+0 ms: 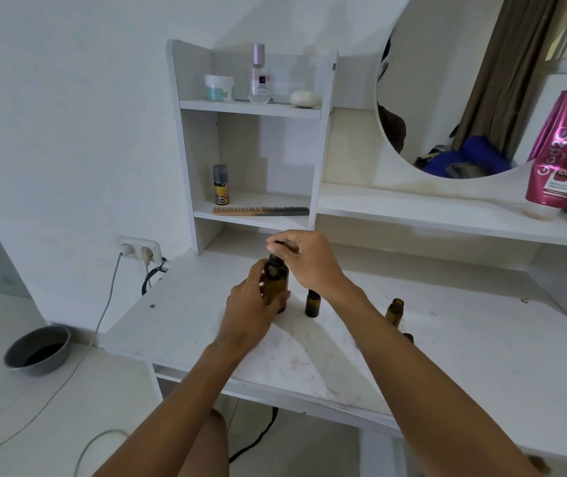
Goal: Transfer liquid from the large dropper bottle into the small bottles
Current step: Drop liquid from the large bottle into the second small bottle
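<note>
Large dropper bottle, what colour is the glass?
Amber brown: the large dropper bottle shows best in the head view.

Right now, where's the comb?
In the head view, left of centre, the comb lies flat along the front of the lower shelf, with the yellow spray can standing behind its left end.

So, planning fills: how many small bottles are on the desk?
2 small bottles: one beside the large dropper bottle, one open-necked farther right. A dark tip by the right forearm may be a third.
</note>
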